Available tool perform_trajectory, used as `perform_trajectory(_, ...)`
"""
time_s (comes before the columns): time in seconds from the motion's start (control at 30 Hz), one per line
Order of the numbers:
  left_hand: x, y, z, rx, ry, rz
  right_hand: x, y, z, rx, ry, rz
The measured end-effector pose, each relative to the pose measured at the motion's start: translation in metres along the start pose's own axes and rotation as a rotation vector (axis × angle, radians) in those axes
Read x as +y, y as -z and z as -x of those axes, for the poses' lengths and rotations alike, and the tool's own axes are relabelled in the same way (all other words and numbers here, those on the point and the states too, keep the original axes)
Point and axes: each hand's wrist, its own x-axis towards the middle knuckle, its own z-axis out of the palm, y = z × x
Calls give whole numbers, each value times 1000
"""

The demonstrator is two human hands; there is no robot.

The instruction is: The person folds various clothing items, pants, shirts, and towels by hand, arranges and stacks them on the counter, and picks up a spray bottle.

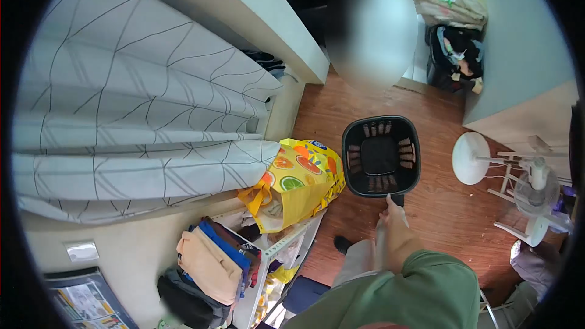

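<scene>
My right hand (395, 210) is closed on the near rim of a black plastic laundry basket (346, 170), with the arm reaching forward from a green sleeve. The basket has slotted sides, and its dark bottom shows with nothing lying in it. It is held in front of me, over the wood floor. Left of the basket, close to its side, stands a yellow shopping bag (304, 176) printed with citrus fruit. My left hand is out of the picture.
A white shelf rack (265, 262) holds the bag and folded clothes (210, 262). Patterned curtains (140, 97) hang at left. A white fan (536, 189) stands at right. Far right, a filled laundry bin (442, 76) stands by the wall. A blurred patch covers the top middle.
</scene>
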Motion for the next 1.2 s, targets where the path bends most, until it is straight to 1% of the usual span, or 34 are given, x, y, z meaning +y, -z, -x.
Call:
perform_trajectory(0.07,45,-21,-16,-125,-13,3,-16,-21,-31,-117,-38,-168)
perform_trajectory(0.1,61,-29,-23,-176,-17,4,-32,-33,-33,-203,-41,-254)
perform_trajectory(0.2,110,-47,-41,-286,-13,24,-91,-67,-32,-391,72,-425)
perform_trajectory(0.23,124,-49,-46,-315,-4,30,-127,-80,-27,-317,19,-376)
perform_trajectory(0.27,136,-50,-52,-339,-2,40,-171,-94,-10,-243,-31,-328)
perform_trajectory(0.3,147,-53,-59,-359,8,51,-211,-106,28,-170,-50,-326)
perform_trajectory(0.4,169,-63,-81,-413,63,79,-287,-119,109,-265,-44,-368)
perform_trajectory(0.43,172,-68,-88,-432,83,84,-300,-120,135,-427,3,-378)
perform_trajectory(0.53,187,-81,-114,-489,139,91,-342,-148,203,-571,29,-443)
perform_trajectory(0.57,192,-89,-123,-509,152,91,-358,-166,242,-630,103,-445)
perform_trajectory(0.6,198,-95,-132,-533,165,94,-376,-190,267,-615,133,-471)
perform_trajectory(0.63,204,-102,-144,-552,171,93,-394,-213,259,-791,149,-466)
perform_trajectory(0.67,212,-109,-157,-568,166,94,-412,-242,265,-829,141,-488)
perform_trajectory(0.7,220,-115,-173,-586,155,89,-430,-270,291,-854,114,-479)
perform_trajectory(0.77,248,-125,-212,-594,97,98,-465,-334,304,-869,168,-434)
perform_trajectory(0.83,295,-127,-260,-558,-11,133,-493,-397,335,-967,149,-475)
perform_trajectory(0.87,322,-127,-288,-512,-99,166,-508,-432,337,-945,101,-499)
perform_trajectory(0.9,357,-128,-321,-452,-206,207,-524,-471,314,-1013,52,-551)
perform_trajectory(0.93,406,-124,-357,-368,-337,263,-533,-500,318,-1029,84,-497)
perform_trajectory(0.97,468,-107,-391,-300,-463,320,-534,-515,336,-1041,100,-420)
perform_trajectory(1.0,550,-71,-413,-304,-525,426,-536,-542,317,-977,41,-408)
perform_trajectory(1.03,629,-26,-424,-203,-737,348,-534,-560,296,-1053,202,-153)
perform_trajectory(1.07,691,2,-440,-146,-910,412,-525,-568,292,-996,276,116)
perform_trajectory(1.1,755,41,-437,-239,-871,555,-518,-560,289,-1177,369,358)
perform_trajectory(1.13,815,86,-424,-188,-990,703,-516,-570,278,-1105,848,1245)
perform_trajectory(1.17,861,122,-417,-22,-1259,765,-513,-535,297,-1342,777,1195)
perform_trajectory(1.2,901,166,-403,130,-1455,766,-527,-507,321,-1408,842,1452)
